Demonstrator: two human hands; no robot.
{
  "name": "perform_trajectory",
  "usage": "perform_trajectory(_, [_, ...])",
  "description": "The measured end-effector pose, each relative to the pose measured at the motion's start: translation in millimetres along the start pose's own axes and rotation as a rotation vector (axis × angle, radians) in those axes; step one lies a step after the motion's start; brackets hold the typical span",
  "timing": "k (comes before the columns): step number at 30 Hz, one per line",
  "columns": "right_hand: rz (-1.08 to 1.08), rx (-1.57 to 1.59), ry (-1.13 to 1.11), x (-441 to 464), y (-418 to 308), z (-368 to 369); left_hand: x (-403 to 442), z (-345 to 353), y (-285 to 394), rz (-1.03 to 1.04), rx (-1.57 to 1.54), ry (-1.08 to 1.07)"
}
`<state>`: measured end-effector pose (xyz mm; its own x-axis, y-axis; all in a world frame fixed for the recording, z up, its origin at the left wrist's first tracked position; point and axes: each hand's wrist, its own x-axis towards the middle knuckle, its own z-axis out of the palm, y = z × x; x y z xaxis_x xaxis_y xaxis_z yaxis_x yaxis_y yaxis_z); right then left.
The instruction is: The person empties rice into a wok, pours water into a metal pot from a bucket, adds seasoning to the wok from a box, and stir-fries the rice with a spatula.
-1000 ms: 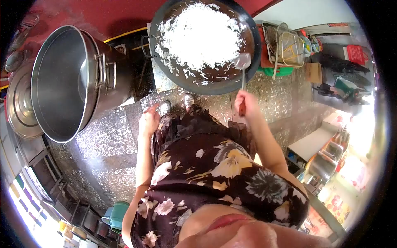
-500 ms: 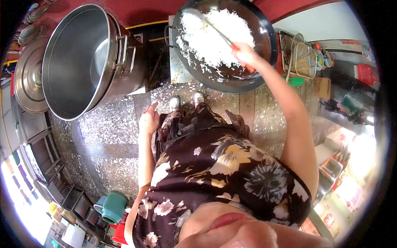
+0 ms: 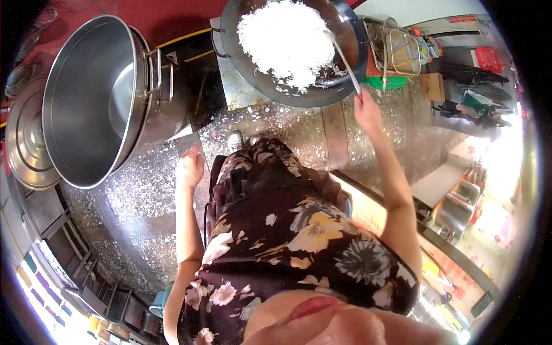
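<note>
My right hand (image 3: 368,112) is closed round the handle of a long metal spatula (image 3: 347,64). The spatula slants into a big dark wok (image 3: 287,98), its far end at the right side of a heap of fine white shreds (image 3: 284,46). Whether the shreds are noodles or a cut vegetable I cannot tell. Some loose bits lie on the wok's near wall. My left hand (image 3: 190,167) hangs low at my left side, fingers loosely bent and apart, with nothing seen in it. It is nearest to a tall steel pot (image 3: 86,103), not touching it.
A round metal lid (image 3: 29,138) leans left of the pot. Right of the wok are wire strainers (image 3: 404,53), a green basket (image 3: 388,82) and a cardboard box (image 3: 432,87). A counter edge (image 3: 448,270) runs close on my right. Speckled tiles (image 3: 138,190) cover the floor.
My right hand has drawn back toward me with the spatula, whose end swung from the heap's far left to its right side. The view has shifted, and more of the right counter shows.
</note>
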<state>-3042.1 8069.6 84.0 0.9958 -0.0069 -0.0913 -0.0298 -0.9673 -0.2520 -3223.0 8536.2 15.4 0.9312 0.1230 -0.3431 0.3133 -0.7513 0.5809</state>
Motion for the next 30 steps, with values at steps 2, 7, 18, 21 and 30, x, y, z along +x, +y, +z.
perform_trajectory(2, [0.078,0.147,0.09,41,-29,25,-8,-2,10,0.009,0.008,0.028])
perform_trajectory(7, [0.269,0.519,-0.118,62,-72,131,-50,29,16,-0.003,0.142,-0.019])
perform_trajectory(18, [0.027,0.373,0.01,-92,-28,66,-118,40,30,-0.204,0.011,-0.005])
perform_trajectory(21, [0.123,0.242,-0.057,-30,-62,86,-121,24,25,-0.114,0.045,0.074])
perform_trajectory(30, [-0.527,0.148,0.247,-54,-249,147,-229,-53,-94,-0.252,-0.092,0.315])
